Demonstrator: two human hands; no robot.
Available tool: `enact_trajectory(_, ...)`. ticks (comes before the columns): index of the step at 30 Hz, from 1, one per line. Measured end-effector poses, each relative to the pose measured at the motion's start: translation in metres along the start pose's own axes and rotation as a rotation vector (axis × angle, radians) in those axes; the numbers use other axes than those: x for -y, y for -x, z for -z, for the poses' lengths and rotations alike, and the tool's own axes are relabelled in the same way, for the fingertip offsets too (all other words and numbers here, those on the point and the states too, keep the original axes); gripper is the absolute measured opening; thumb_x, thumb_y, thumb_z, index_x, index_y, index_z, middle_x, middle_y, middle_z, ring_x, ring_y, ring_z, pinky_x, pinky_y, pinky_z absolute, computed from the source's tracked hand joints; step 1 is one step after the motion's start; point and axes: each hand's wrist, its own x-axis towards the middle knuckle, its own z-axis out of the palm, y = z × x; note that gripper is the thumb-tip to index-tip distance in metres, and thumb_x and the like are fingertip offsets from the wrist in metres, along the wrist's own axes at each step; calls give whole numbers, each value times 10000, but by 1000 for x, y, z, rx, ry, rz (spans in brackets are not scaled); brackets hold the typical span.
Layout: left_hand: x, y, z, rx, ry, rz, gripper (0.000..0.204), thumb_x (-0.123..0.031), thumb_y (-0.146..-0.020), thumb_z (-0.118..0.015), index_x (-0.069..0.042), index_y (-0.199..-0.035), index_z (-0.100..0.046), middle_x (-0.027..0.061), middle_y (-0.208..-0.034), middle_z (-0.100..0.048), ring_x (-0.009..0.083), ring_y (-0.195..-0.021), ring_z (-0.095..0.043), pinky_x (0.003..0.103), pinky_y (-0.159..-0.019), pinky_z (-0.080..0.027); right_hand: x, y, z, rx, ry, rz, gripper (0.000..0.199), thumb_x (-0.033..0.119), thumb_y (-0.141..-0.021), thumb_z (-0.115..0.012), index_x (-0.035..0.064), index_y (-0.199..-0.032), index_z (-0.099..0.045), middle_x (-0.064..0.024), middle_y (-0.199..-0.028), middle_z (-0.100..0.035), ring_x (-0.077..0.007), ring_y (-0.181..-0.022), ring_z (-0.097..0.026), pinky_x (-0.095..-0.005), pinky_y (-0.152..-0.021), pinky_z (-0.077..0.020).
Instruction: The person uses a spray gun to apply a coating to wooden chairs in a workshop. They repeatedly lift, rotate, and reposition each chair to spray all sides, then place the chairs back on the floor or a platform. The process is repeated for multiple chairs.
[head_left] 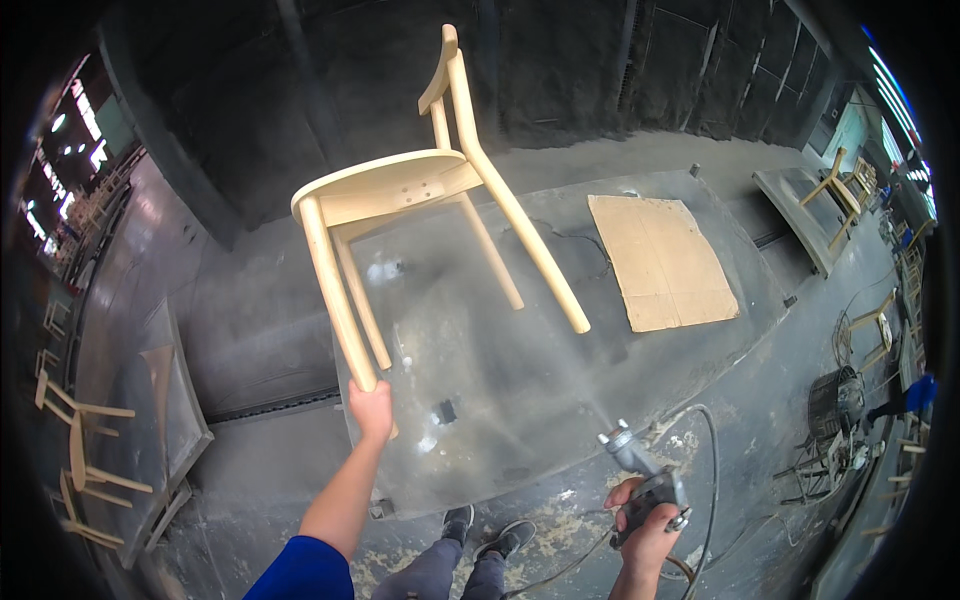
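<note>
A pale wooden chair is held up tilted over a grey work table. My left hand is closed round the lower part of its front leg. In my right hand is a metal spray gun with a hose, gripped by its handle. The gun's nozzle points up and left toward the chair, and a faint mist spreads from it. Between nozzle and chair legs there is a wide gap.
A flat sheet of brown cardboard lies on the table's right part. The grey hose loops down beside my right hand. More wooden chairs stand left and right. A fan and a person in blue are at the right.
</note>
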Motion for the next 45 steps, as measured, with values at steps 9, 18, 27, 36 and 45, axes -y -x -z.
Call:
enact_trajectory(9, 1, 21, -5, -8, 32, 18, 244, -100, -766, -612, -1, -967, -515, 102, -680, -594, 195, -555, -603, 361, -527, -491, -31, -17, 1, -156, -196, -72, 881, 817, -829, -509, -42, -1029, -531, -120, -764, -634, -155, -614, -609, -225, -428, -371)
enact_trajectory(18, 18, 33, -3, -2, 7, -1, 312, -119, -761, -616, 31, -1016, -517, 119, -713, -609, 215, -584, -639, 370, -578, -524, -74, -15, -79, 217, -293, -331, 612, 606, -1005, -471, 13, -1125, -565, -94, -792, -643, -171, -695, -645, -231, -453, -370)
enact_trajectory(27, 16, 56, -9, 23, 43, 70, 403, -89, -778, -618, 43, -1138, -496, 119, -777, -607, 209, -607, -641, 350, -578, -527, -119, 3, -64, 134, -12, -611, 439, 487, -1039, -504, 59, -980, -583, -56, -782, -665, -127, -690, -634, -240, -474, -386)
enact_trajectory(36, 26, 79, -18, 87, 58, 100, 481, -67, -832, -625, 38, -1258, -430, 127, -888, -598, 204, -640, -621, 348, -581, -539, -96, -7, -84, -268, -285, -212, 472, 517, -1038, -488, 53, -1015, -569, -36, -823, -639, -114, -684, -604, -217, -477, -368)
enact_trajectory(45, 37, 96, -12, 271, 59, 162, 557, -66, -858, -631, 40, -1332, -358, 165, -1016, -571, 231, -800, -634, 367, -740, -541, -124, 10, -78, -378, 95, -246, 361, 412, -1043, -543, 59, -987, -593, -8, -732, -625, -84, -625, -564, -225, -485, -369)
